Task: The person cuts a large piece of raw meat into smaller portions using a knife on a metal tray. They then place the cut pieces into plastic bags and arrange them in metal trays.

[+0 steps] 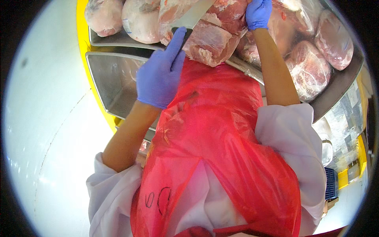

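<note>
In blue gloves, both my hands are over raw meat at the top of the view. My left hand (160,77) is closed round the dark handle of a knife (196,15), with one finger stretched along it. The wide blade points up and to the right, over a large pink piece of meat (213,41). My right hand (258,15) is closed at the right side of that meat. Its fingertips are partly hidden, so what it pinches cannot be made out. Clear wrapped meat pieces (310,69) lie to the right of my right forearm.
More wrapped meat (141,19) lies at the upper left. Below it stands a deep metal bin (114,89) beside a yellow edge (83,51). A red plastic apron (225,130) covers my front, close under the meat. A blue crate (331,183) is at the lower right.
</note>
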`<action>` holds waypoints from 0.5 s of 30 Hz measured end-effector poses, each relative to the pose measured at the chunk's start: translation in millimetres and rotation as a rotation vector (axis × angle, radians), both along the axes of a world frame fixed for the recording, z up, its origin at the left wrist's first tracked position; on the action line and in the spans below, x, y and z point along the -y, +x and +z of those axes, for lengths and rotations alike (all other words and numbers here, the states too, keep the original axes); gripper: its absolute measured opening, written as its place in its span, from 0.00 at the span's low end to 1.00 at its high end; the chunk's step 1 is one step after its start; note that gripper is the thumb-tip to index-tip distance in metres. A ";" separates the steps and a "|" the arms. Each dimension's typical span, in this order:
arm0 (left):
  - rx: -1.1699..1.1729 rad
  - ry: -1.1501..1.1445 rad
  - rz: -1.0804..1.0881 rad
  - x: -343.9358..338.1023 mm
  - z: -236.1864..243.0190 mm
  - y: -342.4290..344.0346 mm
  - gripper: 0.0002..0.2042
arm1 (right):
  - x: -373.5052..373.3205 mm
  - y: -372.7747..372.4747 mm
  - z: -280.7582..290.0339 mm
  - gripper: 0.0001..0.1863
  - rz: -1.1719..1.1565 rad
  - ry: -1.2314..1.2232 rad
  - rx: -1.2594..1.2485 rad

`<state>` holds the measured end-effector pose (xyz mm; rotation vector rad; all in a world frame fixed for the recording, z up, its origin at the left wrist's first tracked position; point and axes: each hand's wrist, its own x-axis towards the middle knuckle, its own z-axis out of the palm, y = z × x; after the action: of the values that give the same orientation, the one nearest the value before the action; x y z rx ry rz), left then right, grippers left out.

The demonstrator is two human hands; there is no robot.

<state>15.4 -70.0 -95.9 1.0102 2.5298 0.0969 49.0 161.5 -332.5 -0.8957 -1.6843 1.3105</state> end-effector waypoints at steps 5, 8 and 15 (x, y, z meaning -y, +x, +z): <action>0.350 0.460 0.399 45.9 -61.9 25.4 0.26 | -3.2 1.5 2.4 0.23 0.016 -0.030 0.024; 0.271 0.452 0.371 52.2 -76.0 29.3 0.26 | -2.3 5.7 3.7 0.23 0.016 -0.038 0.039; 0.097 0.226 0.317 29.8 5.5 -11.2 0.21 | -5.0 3.9 2.8 0.23 0.022 -0.043 0.053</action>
<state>4.2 -99.8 -90.4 0.6540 2.6091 0.5198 52.9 166.5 -329.7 -0.9471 -1.7173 1.3524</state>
